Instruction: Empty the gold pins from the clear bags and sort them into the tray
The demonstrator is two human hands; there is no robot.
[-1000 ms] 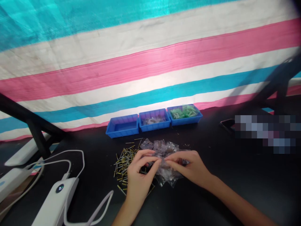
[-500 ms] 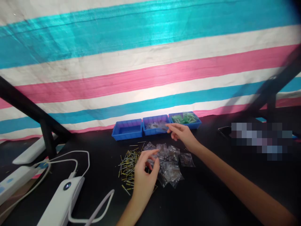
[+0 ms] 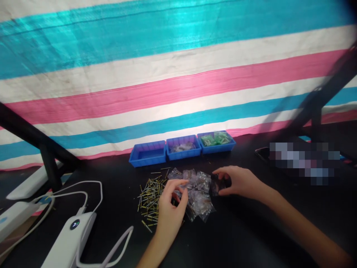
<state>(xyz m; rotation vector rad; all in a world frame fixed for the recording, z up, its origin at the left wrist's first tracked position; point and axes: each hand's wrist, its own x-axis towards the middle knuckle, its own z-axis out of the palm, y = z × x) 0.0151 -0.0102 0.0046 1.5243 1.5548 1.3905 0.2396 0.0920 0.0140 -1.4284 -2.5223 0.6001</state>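
Observation:
My left hand (image 3: 170, 208) hovers at the near left of the pile of small clear plastic bags (image 3: 201, 203), its fingers curved and apart from the thumb. Nothing shows in its grasp. My right hand (image 3: 242, 180) is at the pile's right side, thumb and fingers spread around a separate small clear bag (image 3: 215, 185); I see no firm grip on it. Left of the bags lies a heap of thin metal pins with yellow ends (image 3: 150, 197), partly covered by my left hand.
Behind the bags stand a blue bin (image 3: 147, 160) at left, a middle blue bin (image 3: 184, 154) with clear bags, and a right one (image 3: 219, 149) with green packets. A white power bank (image 3: 69, 238) with cables (image 3: 102, 193) lies left. A phone (image 3: 262, 153) is at right.
My right hand has come back from the middle bin down to the bag at the pile's right. The clear bag it held has left its fingers. My left hand has barely moved.

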